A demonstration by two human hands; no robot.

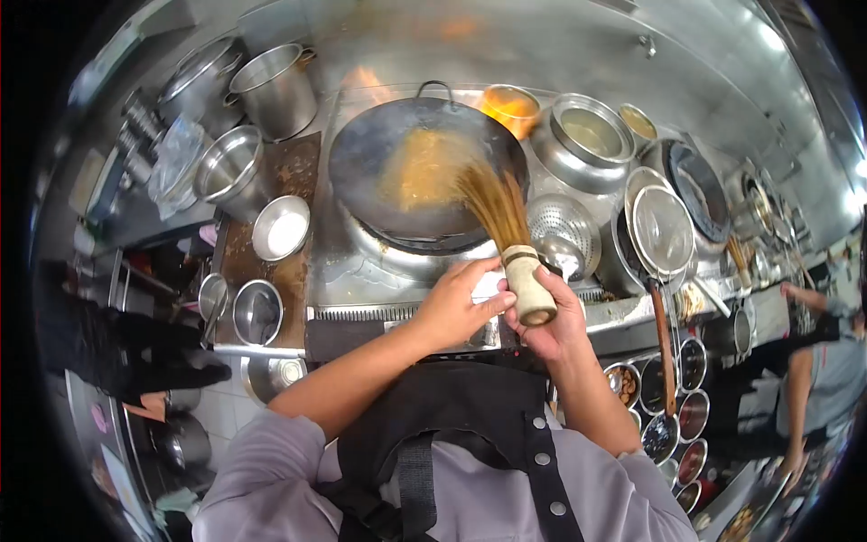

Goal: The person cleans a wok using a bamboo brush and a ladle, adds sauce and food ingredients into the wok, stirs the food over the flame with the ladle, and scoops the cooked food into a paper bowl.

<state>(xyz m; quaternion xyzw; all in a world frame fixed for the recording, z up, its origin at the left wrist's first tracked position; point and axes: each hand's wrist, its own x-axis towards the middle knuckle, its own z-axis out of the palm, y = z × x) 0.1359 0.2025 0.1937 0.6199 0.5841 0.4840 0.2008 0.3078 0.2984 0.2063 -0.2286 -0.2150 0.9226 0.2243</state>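
Note:
My right hand [557, 316] is closed around the pale handle of a bamboo wok brush [533, 280]. The brush's brown bristles point up and left, over the near right rim of a large dark wok [361, 176]. Brownish, blurred liquid [429, 172] lies in the wok. Close to the brush handle, my left hand [461, 305] curls its thumb and fingers about a small white item [488, 286], whose kind I cannot make out. To the right of the bristles sit a perforated strainer [564, 221] and a ladle bowl [558, 256].
Flames [366, 81] show behind the wok. An orange-lit pot [510, 108] and a wide steel pot [591, 135] stand behind right. A bowl of white contents [281, 228] and steel pots [275, 90] are at left. Sieves [662, 230] lie right. A co-worker [822, 370] stands far right.

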